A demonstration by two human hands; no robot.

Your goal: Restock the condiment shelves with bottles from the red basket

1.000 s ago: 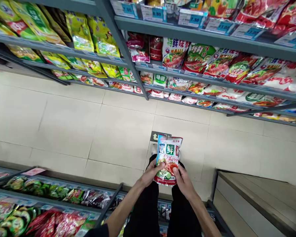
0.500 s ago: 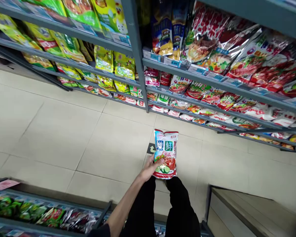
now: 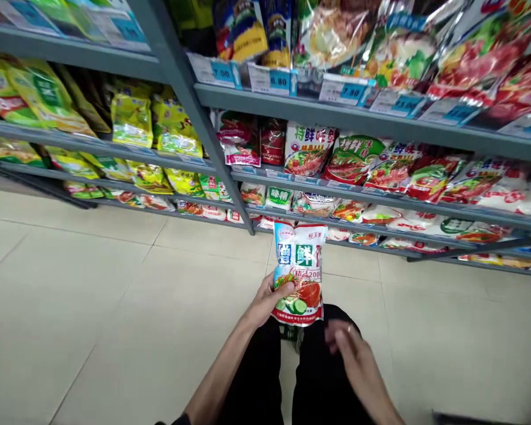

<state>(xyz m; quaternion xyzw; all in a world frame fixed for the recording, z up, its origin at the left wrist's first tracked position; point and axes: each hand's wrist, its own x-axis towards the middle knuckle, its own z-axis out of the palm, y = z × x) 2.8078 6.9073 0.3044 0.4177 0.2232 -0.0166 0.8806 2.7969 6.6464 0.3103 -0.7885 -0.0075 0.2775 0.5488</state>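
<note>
A plastic seasoning packet point(image 3: 298, 274), white with a red border and pictures of vegetables, is gripped at its lower left edge by my left hand point(image 3: 268, 302). My thumb lies across its front and the other fingers are hidden behind it. The packet is upright, its printed face toward me, above my knees. To the right of it is my right hand point(image 3: 351, 351), with nothing visible in it. Its fingers are loosely bent and blurred, with the thumb apart from them, and it does not touch the packet.
Ahead stands a grey metal shelf point(image 3: 336, 109) full of bagged seasonings, with price tags along its edges. Yellow packets point(image 3: 133, 118) fill the left section. My black-clad legs point(image 3: 259, 378) are below my hands on the pale tiled floor point(image 3: 92, 283).
My right hand has come into view from the lower right, moving toward the packet. The shelf appears closer and larger. My left hand keeps its grip on the packet.
</note>
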